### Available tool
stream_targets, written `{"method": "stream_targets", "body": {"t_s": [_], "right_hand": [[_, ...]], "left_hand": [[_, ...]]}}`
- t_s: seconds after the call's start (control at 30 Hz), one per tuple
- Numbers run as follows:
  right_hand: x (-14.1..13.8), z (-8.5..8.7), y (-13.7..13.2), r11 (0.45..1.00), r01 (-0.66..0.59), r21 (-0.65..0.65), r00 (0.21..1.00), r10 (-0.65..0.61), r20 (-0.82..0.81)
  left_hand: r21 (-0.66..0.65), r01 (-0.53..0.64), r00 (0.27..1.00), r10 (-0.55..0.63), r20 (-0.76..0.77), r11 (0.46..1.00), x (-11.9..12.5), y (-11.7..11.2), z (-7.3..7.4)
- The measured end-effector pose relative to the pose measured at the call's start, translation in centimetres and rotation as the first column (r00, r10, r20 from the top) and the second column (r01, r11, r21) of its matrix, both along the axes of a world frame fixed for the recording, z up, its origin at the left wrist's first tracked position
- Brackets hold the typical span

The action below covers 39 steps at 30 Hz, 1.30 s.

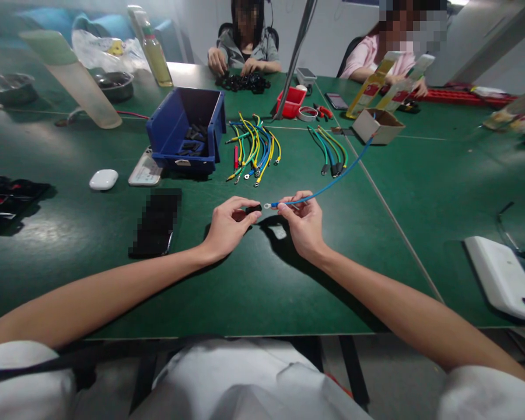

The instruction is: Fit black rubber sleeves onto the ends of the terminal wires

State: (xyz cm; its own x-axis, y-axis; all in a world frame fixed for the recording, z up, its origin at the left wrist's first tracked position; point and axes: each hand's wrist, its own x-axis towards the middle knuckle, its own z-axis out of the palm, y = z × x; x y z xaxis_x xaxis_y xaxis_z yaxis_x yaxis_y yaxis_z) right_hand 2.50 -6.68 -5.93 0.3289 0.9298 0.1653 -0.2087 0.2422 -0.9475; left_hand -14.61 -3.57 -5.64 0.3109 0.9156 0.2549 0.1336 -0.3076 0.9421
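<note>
Between the thumb and fingers of my left hand (228, 226) is a small black sleeve (254, 209), its end pointing right. My right hand (304, 224) pinches a blue wire (335, 182) close to its metal ring terminal (268, 206). The ring sits just right of the sleeve, with a slight gap seeming to part them. From my fingers the wire curves up to the right, its far end by a small cardboard box (380, 127). Beyond my hands lie a pile of yellow, green and blue wires (256, 146) and a smaller bunch with black-covered ends (330, 151).
A blue bin (186, 131) holds several black sleeves. Left of my hands lie a dark phone (155, 224), another phone (146, 168) and a white case (104, 179). A white device (503, 277) stands right. Two people sit across the green table (262, 291), behind a metal pole (295, 61).
</note>
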Motion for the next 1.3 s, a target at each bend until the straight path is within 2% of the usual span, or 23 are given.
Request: {"method": "stream_targets", "body": {"t_s": [0.43, 1.3], "right_hand": [[-0.11, 0.02, -0.03, 1.000, -0.023, -0.005, 1.000, 0.023, 0.009], [-0.22, 0.24, -0.16, 0.998, -0.061, -0.016, 0.997, 0.062, 0.045]], "left_hand": [[0.029, 0.005, 1.000, -0.004, -0.028, 1.000, -0.09, 0.15, -0.34], [0.006, 0.031, 1.000, -0.031, 0.001, 1.000, -0.03, -0.09, -0.01]]}}
